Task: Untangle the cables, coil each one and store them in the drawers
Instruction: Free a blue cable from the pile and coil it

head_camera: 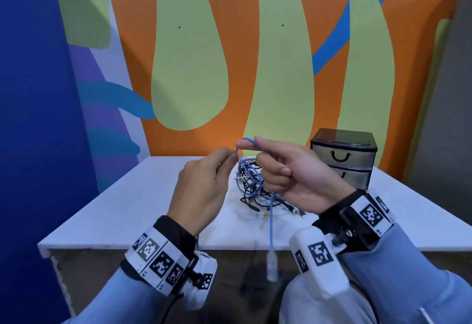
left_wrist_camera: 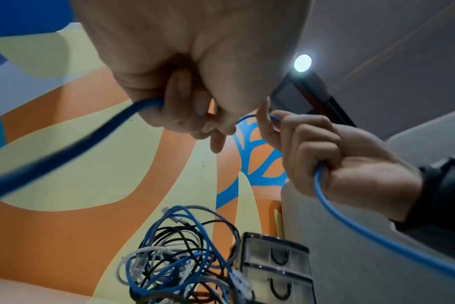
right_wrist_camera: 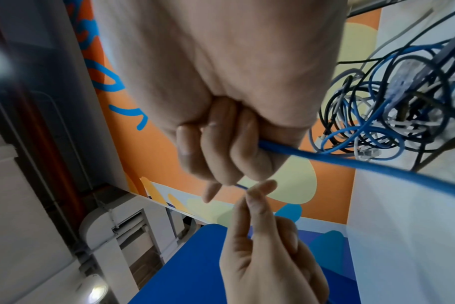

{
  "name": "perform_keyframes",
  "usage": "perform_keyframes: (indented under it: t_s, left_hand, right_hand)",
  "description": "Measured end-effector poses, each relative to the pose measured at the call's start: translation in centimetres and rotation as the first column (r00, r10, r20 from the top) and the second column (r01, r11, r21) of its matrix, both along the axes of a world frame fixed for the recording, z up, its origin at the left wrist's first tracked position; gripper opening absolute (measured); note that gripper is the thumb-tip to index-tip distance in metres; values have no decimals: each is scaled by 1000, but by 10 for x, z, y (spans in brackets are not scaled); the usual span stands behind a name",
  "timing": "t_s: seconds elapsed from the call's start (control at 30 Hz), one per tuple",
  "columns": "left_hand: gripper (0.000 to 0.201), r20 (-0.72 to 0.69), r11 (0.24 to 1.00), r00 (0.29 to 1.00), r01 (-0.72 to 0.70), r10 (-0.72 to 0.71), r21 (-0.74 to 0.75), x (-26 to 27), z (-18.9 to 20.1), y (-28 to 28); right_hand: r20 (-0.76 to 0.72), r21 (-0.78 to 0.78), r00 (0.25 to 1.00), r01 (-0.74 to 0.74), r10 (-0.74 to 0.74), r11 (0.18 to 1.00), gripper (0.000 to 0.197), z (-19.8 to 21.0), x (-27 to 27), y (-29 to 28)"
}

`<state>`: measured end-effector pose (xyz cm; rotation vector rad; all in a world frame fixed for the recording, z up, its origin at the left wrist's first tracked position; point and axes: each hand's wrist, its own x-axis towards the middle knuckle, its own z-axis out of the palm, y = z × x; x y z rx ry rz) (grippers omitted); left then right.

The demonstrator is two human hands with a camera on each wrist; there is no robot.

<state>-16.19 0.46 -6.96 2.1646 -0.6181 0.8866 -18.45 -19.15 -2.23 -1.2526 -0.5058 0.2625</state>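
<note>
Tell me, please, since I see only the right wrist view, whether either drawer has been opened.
Observer: No. In the head view the small dark plastic drawer unit stands at the right rear of the white table, and both visible drawers are shut.
Operator: Thank you. Does the left hand hold the cable with more than that fingertip pinch?
Observer: Yes. The left wrist view shows the left hand with its lower fingers curled round the thin blue cable in a second grip, and the cable trails out past its wrist.
</note>
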Motion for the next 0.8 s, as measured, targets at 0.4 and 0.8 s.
perform_keyframes:
  t_s: [0.4, 0.8]
  left_hand:
    - [23, -247, 928, 969, 90, 3, 362, -43, -7, -18]
    - [23, -254, 929, 902, 296, -349, -223, -40, 37, 7]
  right_hand:
    - [115, 292, 937, 287, -331, 913, 39, -29, 17, 19]
    - [431, -271, 814, 528, -389, 805, 34, -25, 11, 11]
